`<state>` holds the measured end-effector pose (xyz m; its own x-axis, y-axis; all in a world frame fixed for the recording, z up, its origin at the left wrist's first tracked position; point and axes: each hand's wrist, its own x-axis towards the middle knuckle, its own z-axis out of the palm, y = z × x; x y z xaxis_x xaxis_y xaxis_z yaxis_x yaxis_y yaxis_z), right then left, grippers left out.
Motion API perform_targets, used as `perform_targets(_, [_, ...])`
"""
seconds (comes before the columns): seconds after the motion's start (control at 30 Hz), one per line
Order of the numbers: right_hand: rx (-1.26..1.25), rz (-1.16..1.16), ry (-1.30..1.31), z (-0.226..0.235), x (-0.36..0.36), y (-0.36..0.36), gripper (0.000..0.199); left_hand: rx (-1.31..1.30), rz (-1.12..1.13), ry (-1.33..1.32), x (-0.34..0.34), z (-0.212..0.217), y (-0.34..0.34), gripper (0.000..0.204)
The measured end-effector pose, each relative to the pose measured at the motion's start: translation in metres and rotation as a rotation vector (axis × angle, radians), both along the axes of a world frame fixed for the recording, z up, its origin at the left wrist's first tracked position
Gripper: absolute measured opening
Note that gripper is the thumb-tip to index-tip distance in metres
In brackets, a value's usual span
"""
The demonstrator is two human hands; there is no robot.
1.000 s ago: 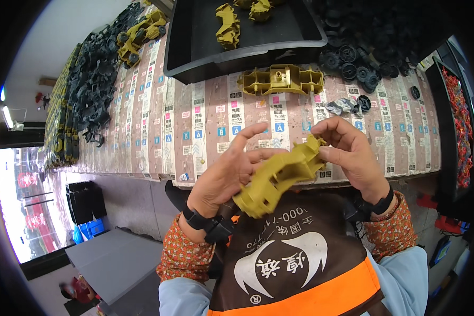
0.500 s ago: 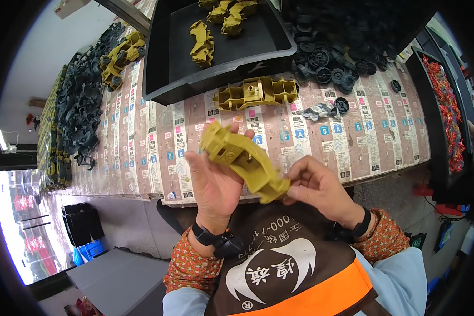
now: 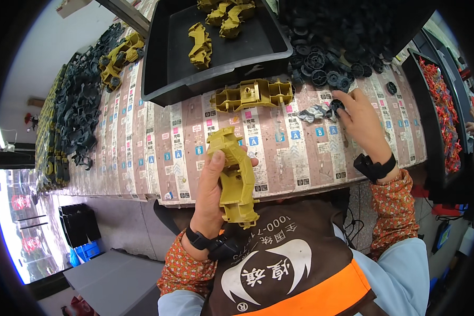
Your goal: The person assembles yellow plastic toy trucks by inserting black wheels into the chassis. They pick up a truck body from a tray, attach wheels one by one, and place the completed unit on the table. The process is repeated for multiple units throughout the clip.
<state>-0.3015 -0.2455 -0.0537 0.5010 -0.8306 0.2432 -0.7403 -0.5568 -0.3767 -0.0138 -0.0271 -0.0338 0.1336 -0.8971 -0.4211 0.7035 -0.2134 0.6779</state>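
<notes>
My left hand (image 3: 211,184) is wrapped round an olive-yellow plastic toy-car chassis (image 3: 236,181), held upright above the table's front edge. Out to the right, my right hand (image 3: 364,122) has its thumb and forefinger on a small black plastic wheel (image 3: 337,107) lying on the table. Just left of that wheel is a crumpled silvery wrapper (image 3: 316,112). A second yellow chassis (image 3: 252,95) lies beyond my left hand, against the front of a black tray (image 3: 216,79).
Several yellow chassis lie in the tray. A heap of black wheels (image 3: 321,63) fills the back right, with one loose wheel (image 3: 391,88) nearby. Black parts (image 3: 76,105) are piled at the left. A box of red and orange pieces (image 3: 440,105) stands at the right.
My right hand has let go of the chassis and reached right to the small wheel. My left hand now grips the chassis alone and has turned it more upright.
</notes>
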Motion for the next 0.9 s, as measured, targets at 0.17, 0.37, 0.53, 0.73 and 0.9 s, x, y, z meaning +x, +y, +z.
perform_targets(0.17, [0.0,0.017,-0.016,-0.002,-0.001,0.003,0.026,-0.009,-0.002,0.05,-0.002,-0.011,0.001,0.054])
perform_targets(0.37, [-0.015,0.062,0.086,0.002,-0.003,0.039,0.031,0.0,0.009,0.053,-0.005,-0.013,0.004,0.054])
perform_targets(0.53, [0.081,0.072,-0.019,0.01,-0.003,0.047,0.035,0.02,-0.063,0.098,-0.004,-0.017,0.006,0.057])
perform_targets(0.73, [0.182,0.033,-0.06,0.006,-0.001,0.046,0.047,0.023,-0.062,0.076,-0.008,-0.016,0.009,0.064])
perform_targets(0.9, [0.897,0.177,-0.61,0.033,0.026,0.07,0.048,-0.036,-0.05,-0.137,-0.022,-0.005,0.002,0.07])
